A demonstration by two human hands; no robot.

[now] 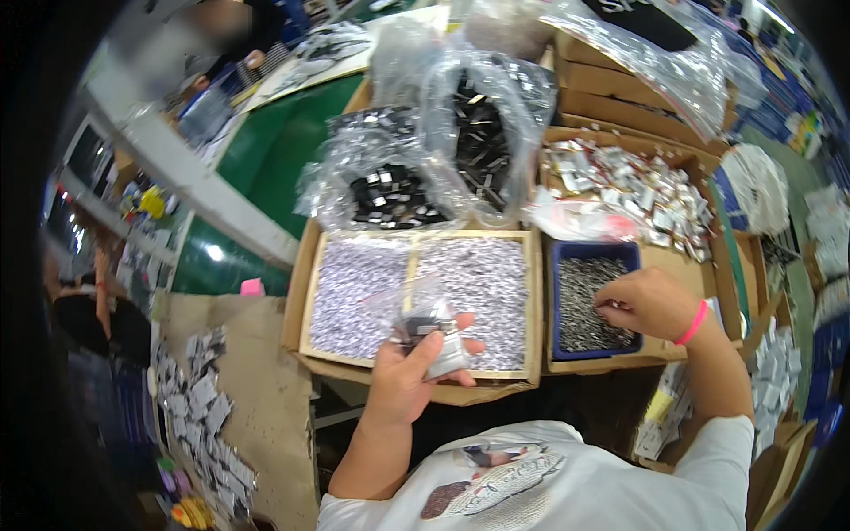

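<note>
The left hand [409,376] holds a small clear plastic bag with a dark part inside [431,339], fingers closed around it, above the flat cardboard tray of tiny grey-white pieces [421,292]. The right hand [649,303], with a pink wristband [691,324], reaches into the blue plastic bin of small dark metal pieces [589,301]; its fingertips are pinched narrow, and I cannot tell what they hold. Beyond both hands lie crumpled clear bags of black parts [416,159] and a cardboard box of silvery packets [633,190].

One head view — worn high, looking steeply down and forward over the person's chest, close above the left hand [416,372] and right hand [646,305] — with the boxes [531,301] just beyond them.
</note>
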